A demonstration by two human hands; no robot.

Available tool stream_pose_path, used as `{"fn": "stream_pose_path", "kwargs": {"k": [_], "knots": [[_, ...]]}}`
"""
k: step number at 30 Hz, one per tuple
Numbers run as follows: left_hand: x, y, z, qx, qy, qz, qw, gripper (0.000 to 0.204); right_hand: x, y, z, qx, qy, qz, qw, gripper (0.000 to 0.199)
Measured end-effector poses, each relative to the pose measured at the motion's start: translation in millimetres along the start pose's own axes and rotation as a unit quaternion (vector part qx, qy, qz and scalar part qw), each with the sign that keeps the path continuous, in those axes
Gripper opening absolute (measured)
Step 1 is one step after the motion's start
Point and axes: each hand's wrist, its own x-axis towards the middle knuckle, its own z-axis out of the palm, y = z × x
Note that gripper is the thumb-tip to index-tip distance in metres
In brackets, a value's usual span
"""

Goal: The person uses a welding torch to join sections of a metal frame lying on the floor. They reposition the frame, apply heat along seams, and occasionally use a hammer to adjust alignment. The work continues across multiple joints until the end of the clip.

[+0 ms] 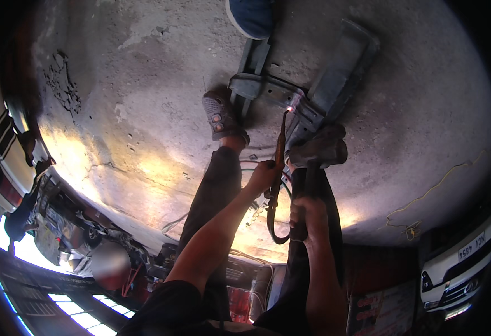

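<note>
My left hand (265,175) is closed around a gas torch (279,151), its thin bent tip reaching a dark metal bracket (276,89). The steel glows pinkish-white at the torch tip. A black hose curves down from the torch's lower end, beside my right hand. My right hand (310,217) grips the handle of a hammer, whose heavy dark head (319,152) lies over my right foot. The bracket joins a flat dark steel channel (343,70) and a narrower rail (252,59) on the concrete floor.
Another person's blue shoe (251,19) rests at the rail's far end. My left foot in a brown clog (220,117) stands beside the bracket. A yellow cord (424,196) trails over the floor at right, near a white vehicle (458,266). Clutter and another vehicle (5,151) stand at left.
</note>
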Motion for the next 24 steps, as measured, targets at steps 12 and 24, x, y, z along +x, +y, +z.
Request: {"fn": "stream_pose_path", "kwargs": {"k": [12, 24], "knots": [[-1, 4, 0, -0.019, -0.007, -0.011, 1.0, 0.043, 1, 3, -3, -0.046, 0.009, -0.031, 0.998, 0.009], [2, 6, 1, 0.015, 0.014, -0.015, 1.0, 0.046, 16, 10, -32, -0.315, -0.001, -0.197, 0.928, 0.011]]}}
